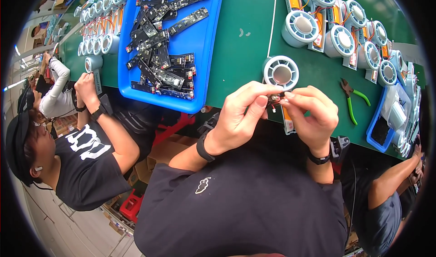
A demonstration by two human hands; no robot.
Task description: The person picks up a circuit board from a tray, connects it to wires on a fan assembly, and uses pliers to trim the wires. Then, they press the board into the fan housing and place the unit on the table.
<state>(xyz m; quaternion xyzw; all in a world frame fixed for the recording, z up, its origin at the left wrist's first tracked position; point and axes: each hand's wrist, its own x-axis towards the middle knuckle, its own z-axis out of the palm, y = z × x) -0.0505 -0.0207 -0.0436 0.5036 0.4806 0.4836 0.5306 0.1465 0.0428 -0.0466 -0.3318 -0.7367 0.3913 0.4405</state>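
Close together at the table's near edge, my left hand (238, 118) and my right hand (314, 114) meet at the fingertips. My left thumb and forefinger pinch a small circuit board (274, 98), most of it hidden by the fingers. Against its end, my right fingers are pinched on something too small to make out. Thin red wires with a small white plug (274, 110) hang just below. Right behind the fingertips lies a light-blue handheld fan (281, 72), its round grille facing up. Its handle (288, 123), with an orange part inside, shows partly beneath my right hand.
A blue tray (206, 57) of black circuit boards stands at left. Several fans with exposed orange batteries and wires (341, 40) line the far right. Green-handled cutters (353, 100) and a smaller blue tray (379, 136) lie right. Co-workers sit on both sides, one holding a fan (93, 63).
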